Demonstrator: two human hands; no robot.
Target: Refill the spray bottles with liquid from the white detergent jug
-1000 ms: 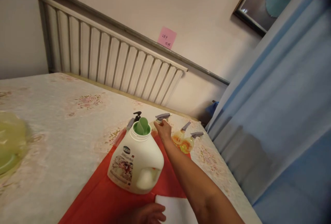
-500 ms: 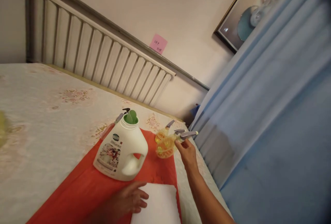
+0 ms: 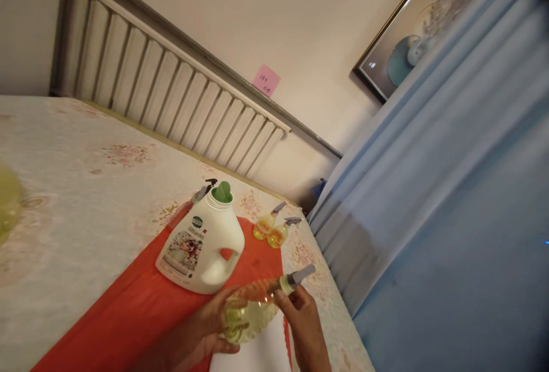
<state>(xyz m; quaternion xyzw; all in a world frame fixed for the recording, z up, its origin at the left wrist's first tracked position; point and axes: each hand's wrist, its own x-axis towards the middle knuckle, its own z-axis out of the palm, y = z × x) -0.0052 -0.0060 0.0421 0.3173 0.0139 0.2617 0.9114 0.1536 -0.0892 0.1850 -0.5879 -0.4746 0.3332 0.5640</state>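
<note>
Head view: both hands, left [image 3: 201, 332] and right [image 3: 302, 315], clasped around tilted spray bottle [image 3: 253, 315].

Between the left hand [image 3: 201, 335] and the right hand [image 3: 302, 320] sits a clear spray bottle [image 3: 249, 315] of pale yellow-green liquid with a grey nozzle, over a white sheet [image 3: 261, 355] lying on an orange-red cloth [image 3: 128, 315]. Just beyond the left hand stands a white jug [image 3: 201, 249] with a green cap and a pink floral label, and farther past the right hand two small bottles [image 3: 271, 232] show amber-yellow liquid and grey triggers. Around the hands spreads a cream bedcover [image 3: 86, 189] printed with faint pink flowers, with a blue curtain [image 3: 429, 189] off to the right and a pink note [image 3: 266, 80] on the beige wall beyond.
</note>
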